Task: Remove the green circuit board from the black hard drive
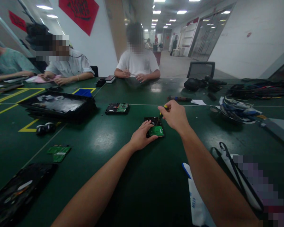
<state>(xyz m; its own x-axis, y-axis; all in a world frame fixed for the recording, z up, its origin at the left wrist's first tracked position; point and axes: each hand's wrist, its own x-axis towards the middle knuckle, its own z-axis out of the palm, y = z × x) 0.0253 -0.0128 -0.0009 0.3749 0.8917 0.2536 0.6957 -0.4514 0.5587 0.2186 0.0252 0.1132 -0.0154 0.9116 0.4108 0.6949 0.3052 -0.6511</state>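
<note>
A small black hard drive [154,126] with a green circuit board on top lies on the dark green table [104,138] in front of me. My left hand [142,136] rests on its left edge, fingers curled against it. My right hand [175,116] is closed around a screwdriver with a yellow-green handle [165,107], its tip pointing down at the drive's far side.
A second hard drive [117,108] and a black tray [59,104] lie further left. Loose green boards [59,152] and a dark device [16,192] are near left. A cable bundle [238,109] sits right; a lanyard [229,164] near right. Three people sit across the table.
</note>
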